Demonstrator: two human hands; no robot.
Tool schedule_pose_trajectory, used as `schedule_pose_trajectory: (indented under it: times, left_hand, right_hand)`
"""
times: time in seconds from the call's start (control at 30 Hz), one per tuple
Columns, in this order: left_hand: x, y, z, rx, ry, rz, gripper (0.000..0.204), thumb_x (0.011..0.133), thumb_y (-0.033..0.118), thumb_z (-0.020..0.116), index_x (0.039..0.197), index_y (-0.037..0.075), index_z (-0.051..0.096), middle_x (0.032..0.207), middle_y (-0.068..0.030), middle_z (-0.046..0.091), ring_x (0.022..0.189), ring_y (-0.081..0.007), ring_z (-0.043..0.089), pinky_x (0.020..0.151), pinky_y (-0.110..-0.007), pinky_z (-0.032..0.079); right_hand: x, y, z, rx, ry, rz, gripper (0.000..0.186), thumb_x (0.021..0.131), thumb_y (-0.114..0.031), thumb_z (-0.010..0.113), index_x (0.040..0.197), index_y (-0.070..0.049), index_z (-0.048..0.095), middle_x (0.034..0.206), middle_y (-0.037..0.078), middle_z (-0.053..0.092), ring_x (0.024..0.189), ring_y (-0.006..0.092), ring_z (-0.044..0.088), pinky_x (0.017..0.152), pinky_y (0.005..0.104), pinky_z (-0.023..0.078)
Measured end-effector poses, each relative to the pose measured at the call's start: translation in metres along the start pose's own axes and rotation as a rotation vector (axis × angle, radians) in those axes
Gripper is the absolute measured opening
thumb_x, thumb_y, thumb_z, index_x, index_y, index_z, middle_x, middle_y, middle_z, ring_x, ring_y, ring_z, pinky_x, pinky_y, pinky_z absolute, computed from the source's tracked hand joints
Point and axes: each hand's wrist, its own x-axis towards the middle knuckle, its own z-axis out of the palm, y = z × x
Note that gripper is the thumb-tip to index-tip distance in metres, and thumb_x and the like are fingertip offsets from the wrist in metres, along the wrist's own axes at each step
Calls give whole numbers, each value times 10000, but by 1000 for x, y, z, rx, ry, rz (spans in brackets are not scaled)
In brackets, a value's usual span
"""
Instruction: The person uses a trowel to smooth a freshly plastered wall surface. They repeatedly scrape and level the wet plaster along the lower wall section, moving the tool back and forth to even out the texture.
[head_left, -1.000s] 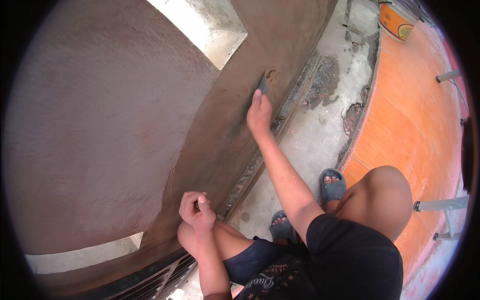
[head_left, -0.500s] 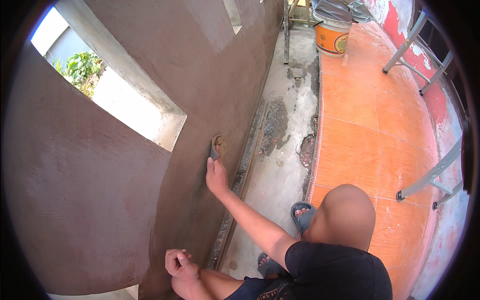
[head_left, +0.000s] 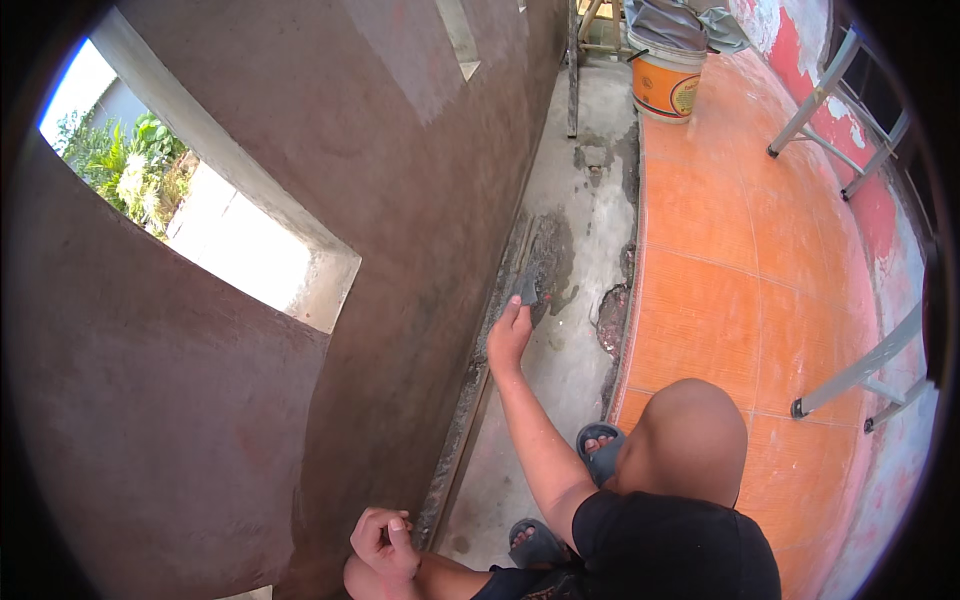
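Note:
My right hand (head_left: 510, 338) grips a small, flat, dark grey blade-like piece (head_left: 527, 291), thumb on top. It is held low, over the dark gravelly mortar (head_left: 545, 250) on the concrete strip beside the wall; I cannot tell whether the piece touches it. The brown plastered wall (head_left: 420, 220) rises to the left, smooth and damp-looking. My left hand (head_left: 385, 543) rests by my left knee, its fingers curled in, with nothing visible in them.
A slanted opening (head_left: 325, 285) cuts through the wall. A thin strip (head_left: 468, 430) runs along its foot. Orange tiles (head_left: 700, 290) lie to the right, with grey metal legs (head_left: 860, 365) on them. A white and orange bucket (head_left: 665, 85) stands at the far end.
My right hand has moved from the wall rightward and down over the concrete strip, still gripping the grey piece. The tan patch beside it no longer shows. My left hand has turned slightly.

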Motion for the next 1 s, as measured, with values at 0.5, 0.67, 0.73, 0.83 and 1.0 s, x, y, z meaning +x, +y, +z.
schedule_pose_trajectory:
  times: [0.5,0.67,0.73,0.83,1.0]
  left_hand:
    - [67,10,79,71,-295,-248,99,931,103,646,916,22,700,798,-99,695,661,-181,633,649,-301,502]
    - [77,34,58,-139,-399,-615,155,976,147,644,1010,10,708,829,-36,677,767,-131,630,733,-290,507]
    - [73,59,34,-361,-425,-699,140,966,146,667,1036,29,702,785,-15,618,738,-97,553,700,-270,472]
    - [59,123,2,-641,-556,-587,150,946,140,700,1050,33,699,860,-22,610,782,-109,541,702,-280,449]
    - [39,224,11,-810,-600,163,137,901,135,754,983,50,685,962,-66,590,758,-238,531,669,-313,426]
  right_hand:
    - [-13,-212,-32,389,-165,72,327,1095,-262,462,1228,-3,610,1126,74,655,971,107,588,852,286,468]
    - [-8,-327,-9,933,-343,-115,408,1065,-293,515,1318,24,555,1268,107,637,1116,182,615,983,349,469]
    - [-5,-361,-9,1095,-618,-30,453,1052,-301,529,1355,36,537,1338,127,618,1216,225,592,1055,366,437]
    - [2,-384,-10,1187,-1086,174,478,1056,-285,507,1427,16,486,1411,160,575,1280,264,560,1096,434,411]
    - [-10,-370,-4,1076,-1750,173,528,1025,-272,543,1443,38,455,1427,211,527,1303,336,532,1099,533,403]
